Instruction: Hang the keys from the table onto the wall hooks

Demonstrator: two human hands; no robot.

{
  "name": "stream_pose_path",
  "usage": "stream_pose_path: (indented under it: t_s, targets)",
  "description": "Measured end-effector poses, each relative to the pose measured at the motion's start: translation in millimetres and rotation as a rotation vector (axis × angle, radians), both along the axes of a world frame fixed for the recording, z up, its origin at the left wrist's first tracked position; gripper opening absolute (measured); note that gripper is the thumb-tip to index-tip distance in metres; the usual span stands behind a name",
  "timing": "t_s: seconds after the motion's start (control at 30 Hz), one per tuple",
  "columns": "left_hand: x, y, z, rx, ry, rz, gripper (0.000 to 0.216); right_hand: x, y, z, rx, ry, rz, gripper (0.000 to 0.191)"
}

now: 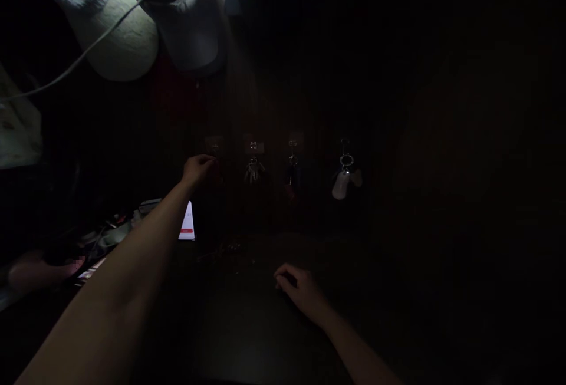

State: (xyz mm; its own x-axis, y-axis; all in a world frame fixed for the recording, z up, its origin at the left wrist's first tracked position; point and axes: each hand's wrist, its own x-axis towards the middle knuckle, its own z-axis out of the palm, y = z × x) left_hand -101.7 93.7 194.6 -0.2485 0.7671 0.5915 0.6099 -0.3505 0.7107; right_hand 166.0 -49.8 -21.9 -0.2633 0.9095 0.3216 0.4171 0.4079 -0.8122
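Observation:
The room is very dark. My left hand [198, 171] is raised to the leftmost wall hook [214, 148], its fingers pinched together at a dim reddish thing hanging there, too dark to name. To its right, a bunch of keys [253, 171] hangs from a second hook [253, 146]. Another key ring with a dark and reddish piece [292, 178] hangs from a third hook [292, 143]. Farthest right hangs a ring with a white fob [340, 186]. Low over the dark tabletop [239, 338], my right hand [300, 288] is loosely curled, thumb and forefinger apart, with nothing visible in it.
Pale caps [119, 37] hang at the upper left, with a white cable [97, 43] crossing them. A lit phone screen [186, 223] stands behind my left forearm. Small dark items [232, 247] lie on the tabletop. Clutter [115, 234] fills the left side.

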Motion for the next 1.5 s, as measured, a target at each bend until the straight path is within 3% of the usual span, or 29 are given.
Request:
stream_pose_path:
  t_s: [0.27, 0.6, 1.0, 1.27, 1.5]
  targets:
    - [-8, -2, -33.3, -0.056, 0.010, -0.018, 0.026, 2, -1, 1.9, 0.001, 0.001, 0.006, 0.017]
    - [-13, -25, -83.9, -0.178, 0.022, -0.051, 0.023, 2, -3, 4.3, -0.016, 0.000, -0.025, 0.018]
    - [-17, -55, -154.1, -0.333, 0.081, -0.119, 0.024, 1, -2, 1.4, -0.020, 0.031, -0.023, 0.016]
    - [-11, -77, -181.6, -0.442, 0.259, -0.070, 0.024, 1, -4, 4.9, -0.020, 0.017, -0.017, 0.018]
    - [1, -92, -198.3, -0.521, 0.469, 0.068, 0.042, 1, -5, 7.2, -0.019, -0.024, -0.034, 0.019]
